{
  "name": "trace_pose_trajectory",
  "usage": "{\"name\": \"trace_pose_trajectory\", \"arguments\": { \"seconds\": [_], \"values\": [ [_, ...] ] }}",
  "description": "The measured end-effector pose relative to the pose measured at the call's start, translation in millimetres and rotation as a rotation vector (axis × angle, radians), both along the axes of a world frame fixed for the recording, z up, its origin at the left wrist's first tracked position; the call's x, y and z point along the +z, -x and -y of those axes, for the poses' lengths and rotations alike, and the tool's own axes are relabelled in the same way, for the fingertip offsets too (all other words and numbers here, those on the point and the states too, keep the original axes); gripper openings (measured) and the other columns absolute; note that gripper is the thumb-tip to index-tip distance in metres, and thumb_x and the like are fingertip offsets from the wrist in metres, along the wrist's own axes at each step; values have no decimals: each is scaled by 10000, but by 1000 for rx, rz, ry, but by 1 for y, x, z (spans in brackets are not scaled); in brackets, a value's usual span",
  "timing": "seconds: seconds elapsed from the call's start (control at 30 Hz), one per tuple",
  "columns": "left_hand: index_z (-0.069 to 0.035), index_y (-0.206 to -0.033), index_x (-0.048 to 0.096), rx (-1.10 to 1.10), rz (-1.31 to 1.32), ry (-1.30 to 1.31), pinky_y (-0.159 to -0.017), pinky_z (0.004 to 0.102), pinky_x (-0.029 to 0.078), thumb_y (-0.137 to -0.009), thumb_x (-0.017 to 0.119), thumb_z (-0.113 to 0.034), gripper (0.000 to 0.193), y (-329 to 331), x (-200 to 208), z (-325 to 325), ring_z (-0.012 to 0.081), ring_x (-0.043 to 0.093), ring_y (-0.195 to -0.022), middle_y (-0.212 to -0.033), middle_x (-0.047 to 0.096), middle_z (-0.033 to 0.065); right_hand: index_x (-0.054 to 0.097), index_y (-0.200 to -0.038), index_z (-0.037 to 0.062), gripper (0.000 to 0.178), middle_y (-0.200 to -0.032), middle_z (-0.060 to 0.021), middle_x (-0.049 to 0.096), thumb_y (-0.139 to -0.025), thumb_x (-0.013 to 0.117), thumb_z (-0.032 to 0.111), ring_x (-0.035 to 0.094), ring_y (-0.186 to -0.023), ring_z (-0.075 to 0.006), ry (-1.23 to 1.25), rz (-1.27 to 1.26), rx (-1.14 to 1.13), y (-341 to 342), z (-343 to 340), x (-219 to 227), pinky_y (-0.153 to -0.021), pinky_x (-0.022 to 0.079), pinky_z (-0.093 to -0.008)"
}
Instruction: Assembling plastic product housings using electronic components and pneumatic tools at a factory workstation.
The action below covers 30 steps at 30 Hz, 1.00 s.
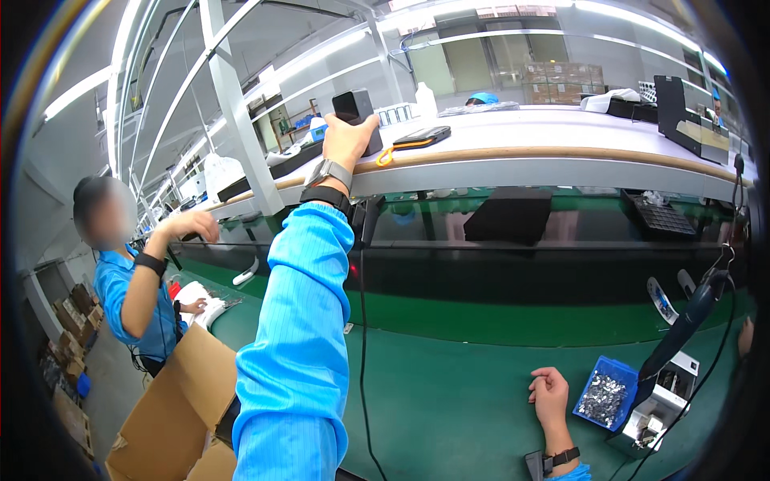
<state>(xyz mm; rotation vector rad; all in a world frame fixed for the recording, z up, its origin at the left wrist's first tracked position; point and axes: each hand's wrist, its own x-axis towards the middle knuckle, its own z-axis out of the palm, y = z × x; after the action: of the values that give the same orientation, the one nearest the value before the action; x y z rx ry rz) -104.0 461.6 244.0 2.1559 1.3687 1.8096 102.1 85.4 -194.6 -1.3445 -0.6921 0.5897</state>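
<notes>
My left hand [349, 143] reaches up to the raised shelf, its fingers wrapped round a dark, upright box-shaped device [362, 104] with a glossy black face. Just right of it on the shelf lies a flat black device [422, 137] with an orange strap. My right hand [549, 393] rests low over the green worktop [449, 393], fingers loosely curled, with nothing visible in them. To its right is a blue bin [607, 391] full of small shiny metal parts, beside a metal bench device [654, 409] and a dark-handled electric screwdriver [682, 325] hanging by a hook.
An open cardboard box [172, 401] stands at my left. Beyond it a co-worker in blue [128, 297] works at the line. Another person's hand [746, 337] shows at the right edge. A black cable [363, 353] hangs from the shelf edge. A dark conveyor [497, 272] runs behind the worktop.
</notes>
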Motion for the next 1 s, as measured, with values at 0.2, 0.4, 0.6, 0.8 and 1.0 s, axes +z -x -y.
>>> {"name": "trace_pose_trajectory", "arguments": {
  "seconds": [0.2, 0.4, 0.6, 0.8, 1.0],
  "values": [
    [72, -1168, 492, 147, 163, -1, -910, 424, 510, -747, 695, -465, 712, -25, 19, 10, 401, 658, -1018, -1069, 663, 270, 627, -932, -16, 153, -692, -53, 606, -903, 477, -19, 539, -494, -78, 7, -33, 6, 0, 2, 1, -448, 446, -221],
    [99, -1156, 513, 184, 101, -25, -925, 423, 498, -749, 671, -524, 761, -29, 16, 6, 412, 644, -1038, -1084, 652, 283, 628, -926, -22, 148, -685, -51, 604, -904, 482, -12, 541, -497, -78, 3, -39, -2, -2, 2, 2, -450, 447, -219],
    [131, -1281, 428, 54, 59, -137, -936, 444, 492, -735, 735, -506, 893, -4, 10, -2, 446, 618, -1068, -1134, 622, 319, 630, -920, -23, 149, -679, -49, 601, -906, 483, -9, 540, -497, -79, -46, -43, 30, 4, -1, 2, -449, 444, -218],
    [73, -1352, 421, -207, 193, -548, -1082, 432, 355, -819, 620, -120, 601, 4, -65, 61, 380, 469, -1246, -1312, 491, 266, 626, -916, -23, 149, -683, -50, 597, -906, 477, -7, 532, -491, -80, -8, -24, 18, -2, 5, 2, -449, 443, -218],
    [1, -1269, 463, -855, 381, -217, -991, 321, 423, -852, 468, 67, 422, -41, -182, 188, 192, 529, -1113, -1187, 519, 92, 620, -934, -18, 154, -692, -53, 598, -909, 468, -10, 535, -499, -82, -25, -9, 24, -3, 9, -3, -451, 448, -221]
  ]
}}
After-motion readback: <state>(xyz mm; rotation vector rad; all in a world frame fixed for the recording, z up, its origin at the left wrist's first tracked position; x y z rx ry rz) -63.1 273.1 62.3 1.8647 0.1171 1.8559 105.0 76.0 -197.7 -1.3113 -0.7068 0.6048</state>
